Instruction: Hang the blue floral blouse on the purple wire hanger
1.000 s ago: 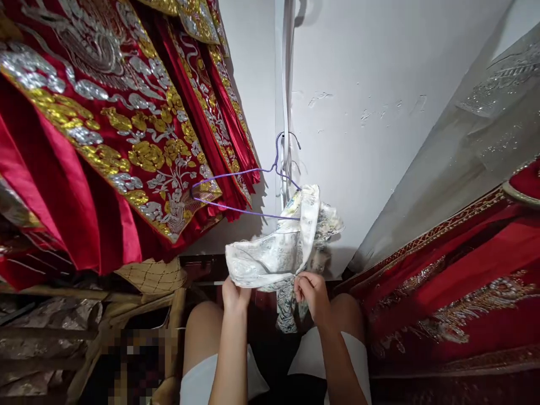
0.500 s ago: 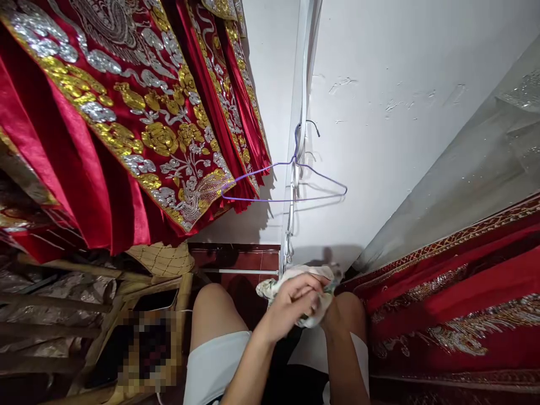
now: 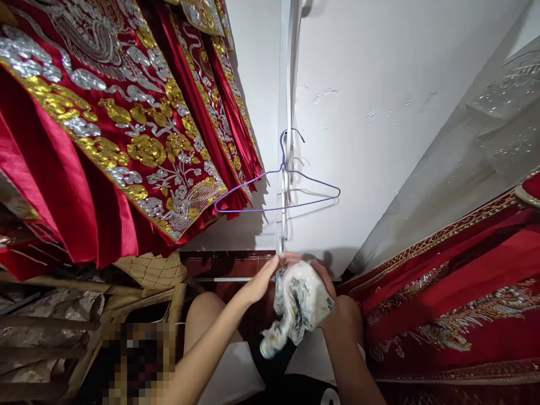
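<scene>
A white cloth (image 3: 306,298) with a dark green leaf-like print is bunched up between my hands, above my lap. Its twisted end hangs down to the lower left, slightly blurred. My left hand (image 3: 264,278) is at the cloth's upper left, its fingers reaching behind the top and partly hidden. On the right side, my right hand (image 3: 325,281) is closed around the cloth, with most of its fingers behind the fabric. Beyond them, a purple wire hanger (image 3: 253,210) with nothing on it hangs from a white vertical strip (image 3: 289,73).
Red garments with gold and silver sequins (image 3: 147,149) hang at the left. On the right is another red beaded garment (image 3: 455,292), below a sheer covering (image 3: 430,169). A bamboo chair (image 3: 179,298) stands at lower left. A white wall (image 3: 358,84) is ahead.
My left hand has moved from over the cloth to its left side. The cloth has turned, so more of its print shows and an end hangs down. The view has shifted slightly.
</scene>
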The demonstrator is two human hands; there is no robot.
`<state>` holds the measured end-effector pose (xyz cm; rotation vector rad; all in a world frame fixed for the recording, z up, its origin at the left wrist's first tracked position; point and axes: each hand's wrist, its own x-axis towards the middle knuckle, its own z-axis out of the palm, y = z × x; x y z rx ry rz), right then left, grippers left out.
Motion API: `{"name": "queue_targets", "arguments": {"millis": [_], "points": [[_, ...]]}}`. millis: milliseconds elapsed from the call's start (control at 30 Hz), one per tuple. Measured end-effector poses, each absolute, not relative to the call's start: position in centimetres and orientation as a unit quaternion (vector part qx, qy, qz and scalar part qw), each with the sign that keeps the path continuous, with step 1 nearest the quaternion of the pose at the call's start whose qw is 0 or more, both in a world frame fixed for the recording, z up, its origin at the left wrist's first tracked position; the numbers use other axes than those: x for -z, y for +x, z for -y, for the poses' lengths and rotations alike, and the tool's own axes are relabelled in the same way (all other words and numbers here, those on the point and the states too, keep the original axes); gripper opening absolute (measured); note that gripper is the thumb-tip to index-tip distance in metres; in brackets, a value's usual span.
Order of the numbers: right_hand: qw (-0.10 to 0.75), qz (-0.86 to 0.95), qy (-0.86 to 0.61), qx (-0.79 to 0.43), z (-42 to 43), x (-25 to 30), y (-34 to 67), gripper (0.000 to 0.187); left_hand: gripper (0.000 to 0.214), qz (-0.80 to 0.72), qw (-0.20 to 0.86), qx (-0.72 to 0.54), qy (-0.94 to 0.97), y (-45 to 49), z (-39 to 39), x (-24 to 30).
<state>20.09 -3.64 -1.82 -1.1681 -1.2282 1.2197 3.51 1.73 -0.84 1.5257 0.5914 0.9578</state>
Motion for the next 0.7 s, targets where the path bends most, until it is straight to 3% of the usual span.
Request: {"name": "queue_targets", "arguments": {"millis": [67,167,333,433,533,600,700], "points": [[0.488,0.448,-0.463,-0.589,3.0,0.1,20.9,0.062,0.061,-0.273,0.590,-0.319,0.690,3.1,-2.5,1.2],[0.442,0.449,-0.441,-0.639,2.5,-2.6,23.5,0.043,0.054,-0.297,0.487,-0.218,0.792,1.2,-3.1,0.3],[0.459,0.613,-0.527,-0.369,0.7,-6.2,26.3,0.008,0.028,-0.374,0.276,-0.066,0.883,-2.8,-4.2,-3.9],[0.538,0.600,-0.519,-0.284,-2.6,-6.7,25.5,0.033,0.006,-0.451,0.178,0.006,0.875,-4.2,-4.8,-5.2],[0.571,0.613,-0.478,-0.262,-7.0,-6.0,24.5,0.055,0.007,-0.512,0.100,0.050,0.852,-4.9,-5.2,-5.1],[0.547,0.635,-0.475,-0.268,-9.4,-5.3,24.4,0.052,0.013,-0.539,0.048,0.042,0.840,-5.5,-5.6,-4.9],[0.531,0.632,-0.489,-0.283,-11.0,-4.4,25.1,0.031,0.019,-0.551,-0.003,-0.031,0.834,-6.7,-7.0,-5.6]]}}
